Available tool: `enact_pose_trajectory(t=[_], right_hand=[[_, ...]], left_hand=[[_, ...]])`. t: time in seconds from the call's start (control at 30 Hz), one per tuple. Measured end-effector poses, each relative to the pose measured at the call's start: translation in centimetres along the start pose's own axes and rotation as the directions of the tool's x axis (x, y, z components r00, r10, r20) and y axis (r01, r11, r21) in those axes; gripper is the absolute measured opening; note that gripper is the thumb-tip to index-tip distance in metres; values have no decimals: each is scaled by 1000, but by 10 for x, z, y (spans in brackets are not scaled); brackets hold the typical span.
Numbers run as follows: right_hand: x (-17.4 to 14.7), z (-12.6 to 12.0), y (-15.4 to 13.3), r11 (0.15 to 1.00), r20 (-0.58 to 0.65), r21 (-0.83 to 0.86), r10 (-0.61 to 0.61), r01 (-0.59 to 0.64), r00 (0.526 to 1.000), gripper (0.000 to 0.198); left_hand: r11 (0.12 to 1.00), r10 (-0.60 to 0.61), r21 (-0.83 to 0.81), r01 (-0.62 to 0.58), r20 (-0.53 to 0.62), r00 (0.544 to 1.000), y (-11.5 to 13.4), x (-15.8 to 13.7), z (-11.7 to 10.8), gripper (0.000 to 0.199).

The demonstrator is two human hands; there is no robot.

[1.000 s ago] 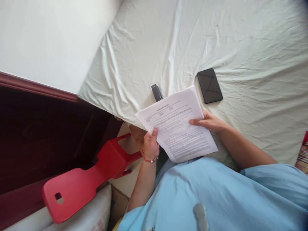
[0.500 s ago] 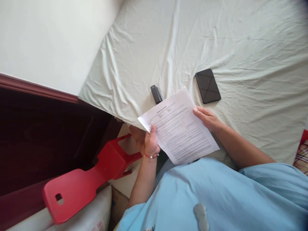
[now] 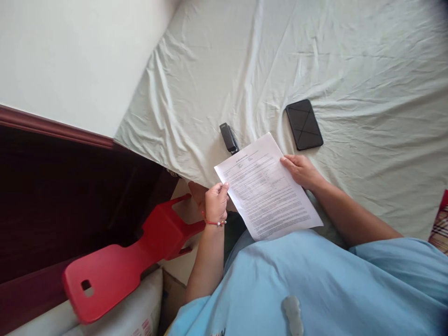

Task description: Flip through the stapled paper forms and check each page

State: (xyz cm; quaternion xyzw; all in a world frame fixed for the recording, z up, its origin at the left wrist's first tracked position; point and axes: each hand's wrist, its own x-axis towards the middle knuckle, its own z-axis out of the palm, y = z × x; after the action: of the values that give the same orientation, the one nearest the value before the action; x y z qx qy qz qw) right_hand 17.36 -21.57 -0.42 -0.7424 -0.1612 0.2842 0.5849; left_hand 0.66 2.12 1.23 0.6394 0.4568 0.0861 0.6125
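A printed sheet of paper [image 3: 268, 191] is held up before my lap, tilted toward me, its text facing up. My left hand [image 3: 217, 200], with a red beaded bracelet at the wrist, pinches the left edge between thumb and fingers. Along the upper right edge, my right hand [image 3: 301, 170] grips the paper with its thumb on top; the other fingers are partly hidden. Whether there is more than one sheet, I cannot tell. Just beyond the top edge lies a black stapler [image 3: 228, 137] on the bed. A dark, flat phone-like device [image 3: 304, 124] rests to the right.
A wrinkled pale green sheet covers the bed [image 3: 217, 74]. Down to the left stands a red plastic chair [image 3: 108, 275], beside a dark wooden panel [image 3: 63, 186]. A white sack [image 3: 140, 303] lies below the chair. Plaid fabric [image 3: 439, 228] shows at the right edge.
My left hand has shifted slightly left and now pinches the paper's edge instead of overlapping it. The sheet's upper left corner has moved right, uncovering more of the stapler. My right hand stays nearly still.
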Motion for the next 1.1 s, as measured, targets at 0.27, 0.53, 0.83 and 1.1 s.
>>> enact_pose_trajectory(t=[0.27,0.53,0.83,1.1], right_hand=[[3,0,-5,968,8,143,206,-205,978,45],[7,-2,-4,975,-81,9,224,-224,971,47],[5,6,-47,688,-218,-708,-423,156,880,55],[54,53,-74,546,320,-662,-414,514,852,65]], left_hand=[[993,-108,-30,110,55,993,25,20,16,25],[974,-222,-20,226,118,968,46,39,26,23],[979,-203,21,202,151,967,49,37,39,23],[970,-241,15,242,160,957,49,41,40,29]])
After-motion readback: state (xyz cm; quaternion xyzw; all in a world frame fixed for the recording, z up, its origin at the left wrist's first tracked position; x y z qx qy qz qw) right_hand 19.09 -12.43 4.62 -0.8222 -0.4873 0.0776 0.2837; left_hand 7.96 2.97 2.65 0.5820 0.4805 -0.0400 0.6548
